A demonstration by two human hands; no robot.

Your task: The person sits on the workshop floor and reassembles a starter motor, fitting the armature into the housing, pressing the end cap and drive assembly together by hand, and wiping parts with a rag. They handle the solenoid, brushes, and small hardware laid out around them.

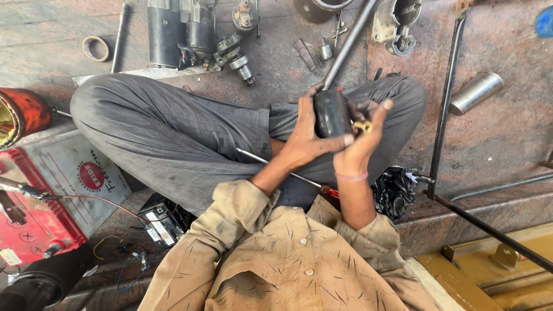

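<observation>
Over the crossed legs in grey trousers [173, 138], both hands meet on a black cylindrical motor housing [331, 112]. Left hand [305, 141] wraps it from the near side, fingers closed round the body, thumb up by the top end. Right hand [363, 141] sits against the housing's right side, fingers narrow, pinching a small brass-coloured part [363, 126] just beside the housing. Pink band on the right wrist.

A grey metal rod [348, 43] rises from the top of the housing toward the far edge; can't tell if it's attached or just lying behind.

Under the housing, across the lap: a long screwdriver [288, 171] with a red handle, lying free.

Beyond the housing, on the stone floor: a dismantled starter motor [178, 29] and its loose pinion piece [239, 60], a small spring [303, 55]. Right of the housing: a shiny steel sleeve [475, 92] lying on its side, a thin black bar [443, 109] running past it, crumpled black plastic [394, 190] nearer. Far left of the housing: red battery [34, 224] with wires clipped on.
</observation>
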